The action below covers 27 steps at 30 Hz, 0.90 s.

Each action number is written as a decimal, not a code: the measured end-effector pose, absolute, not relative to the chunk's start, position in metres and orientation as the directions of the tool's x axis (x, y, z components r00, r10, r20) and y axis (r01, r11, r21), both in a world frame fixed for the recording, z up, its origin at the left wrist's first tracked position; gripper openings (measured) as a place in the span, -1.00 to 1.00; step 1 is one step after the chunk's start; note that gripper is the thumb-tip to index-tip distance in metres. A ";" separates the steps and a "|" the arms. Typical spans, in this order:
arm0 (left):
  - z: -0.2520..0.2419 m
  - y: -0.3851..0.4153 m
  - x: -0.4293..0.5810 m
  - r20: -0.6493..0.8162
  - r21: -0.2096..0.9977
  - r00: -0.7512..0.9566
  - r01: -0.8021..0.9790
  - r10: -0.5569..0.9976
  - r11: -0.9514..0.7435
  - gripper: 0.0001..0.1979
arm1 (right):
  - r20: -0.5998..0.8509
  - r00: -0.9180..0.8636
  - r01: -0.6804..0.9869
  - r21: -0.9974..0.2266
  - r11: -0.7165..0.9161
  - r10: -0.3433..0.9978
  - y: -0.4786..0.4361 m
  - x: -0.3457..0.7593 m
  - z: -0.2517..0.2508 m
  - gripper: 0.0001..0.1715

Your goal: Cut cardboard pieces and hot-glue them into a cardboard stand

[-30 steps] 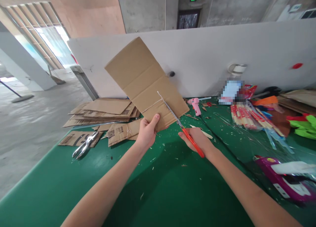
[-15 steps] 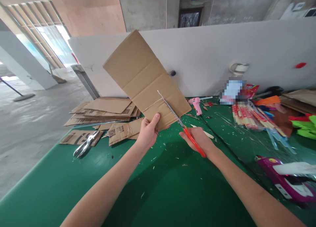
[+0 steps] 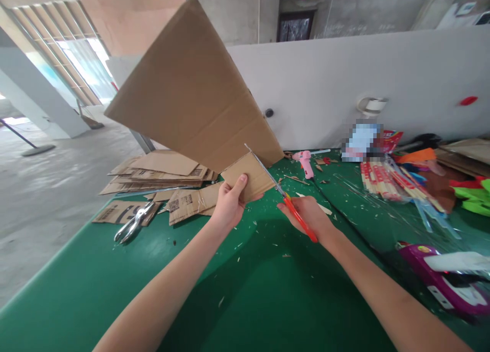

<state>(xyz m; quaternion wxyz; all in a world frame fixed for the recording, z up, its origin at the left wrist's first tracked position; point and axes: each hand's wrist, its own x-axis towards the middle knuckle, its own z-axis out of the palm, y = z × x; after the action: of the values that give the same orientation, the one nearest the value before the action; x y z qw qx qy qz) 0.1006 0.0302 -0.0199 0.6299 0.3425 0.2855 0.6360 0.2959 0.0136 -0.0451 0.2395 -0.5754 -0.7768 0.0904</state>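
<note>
My left hand (image 3: 230, 203) pinches a small rectangular piece of brown cardboard (image 3: 252, 169), thumb on top. Behind it a large cardboard sheet (image 3: 193, 89) tilts up toward me, with a cut line between the two along the small piece's upper edge. Whether they still join anywhere, I cannot tell. My right hand (image 3: 312, 217) grips red-handled scissors (image 3: 300, 220). Their blades look closed and lie along the right edge of the small piece, pointing up and left.
Stacked cardboard (image 3: 164, 169) and a silver hand punch (image 3: 133, 223) lie left on the green table (image 3: 245, 301). A pink glue gun (image 3: 305, 163) stands behind my right hand. At right are a blurred-out phone (image 3: 360, 142), packaged sticks (image 3: 378, 181) and a purple device (image 3: 440, 275).
The large sheet has swung up and toward me, coming away from the small piece along the cut. Both hands and the scissors stay almost in place.
</note>
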 end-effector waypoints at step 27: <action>0.023 0.046 0.068 -0.200 0.685 -0.297 -0.723 0.934 -0.084 -0.93 | -0.089 0.098 0.843 -0.521 -0.131 0.991 0.039 0.331 -0.045 -0.45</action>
<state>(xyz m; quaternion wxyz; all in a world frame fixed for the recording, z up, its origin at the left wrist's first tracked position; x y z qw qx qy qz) 0.0680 0.0462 0.0234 0.5743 0.1467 0.3583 0.7213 0.3307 0.0388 -0.0455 0.1724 -0.7207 -0.6363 0.2143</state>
